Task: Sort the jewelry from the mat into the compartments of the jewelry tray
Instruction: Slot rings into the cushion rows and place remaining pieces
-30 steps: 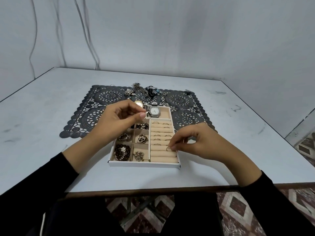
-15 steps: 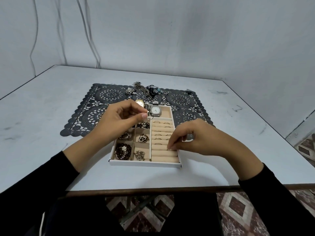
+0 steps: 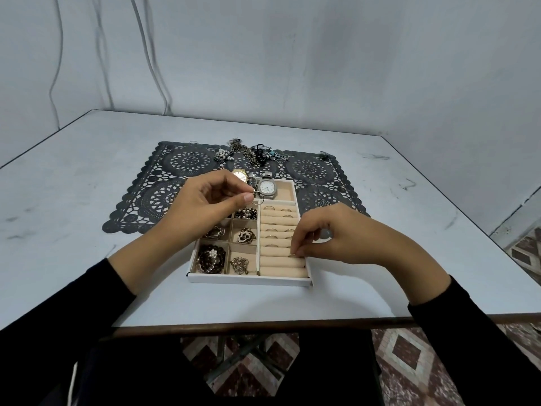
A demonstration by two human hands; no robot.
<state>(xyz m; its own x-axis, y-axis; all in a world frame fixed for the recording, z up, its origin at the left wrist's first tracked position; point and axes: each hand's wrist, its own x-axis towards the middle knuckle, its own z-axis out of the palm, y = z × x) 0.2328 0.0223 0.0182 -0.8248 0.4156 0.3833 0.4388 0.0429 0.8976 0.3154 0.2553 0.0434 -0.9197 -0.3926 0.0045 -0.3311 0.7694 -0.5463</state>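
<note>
Head view gives me a pale grey table (image 3: 87, 177) set into the corner of a room with plain grey walls (image 3: 322, 54). Thin cables (image 3: 159, 54) hang down the far wall, and patterned floor tiles (image 3: 409, 361) show below the near edge. A black lace mat (image 3: 164, 200) lies on the table, with the far end of the white jewelry tray (image 3: 248, 279) over it.

The left hand (image 3: 205, 202) has thumb and forefinger closed in a pinch on a thin hoop (image 3: 259, 197). 2 watches (image 3: 267, 187) sit just beyond those fingertips, and the tray's small compartments lie below them.

The right hand (image 3: 336, 234) is curled, its fingertips pinching a small ring (image 3: 292, 255) against the ring rolls directly beneath them. Loose jewelry (image 3: 251, 152) waits on the mat's far edge, well beyond both hands.
</note>
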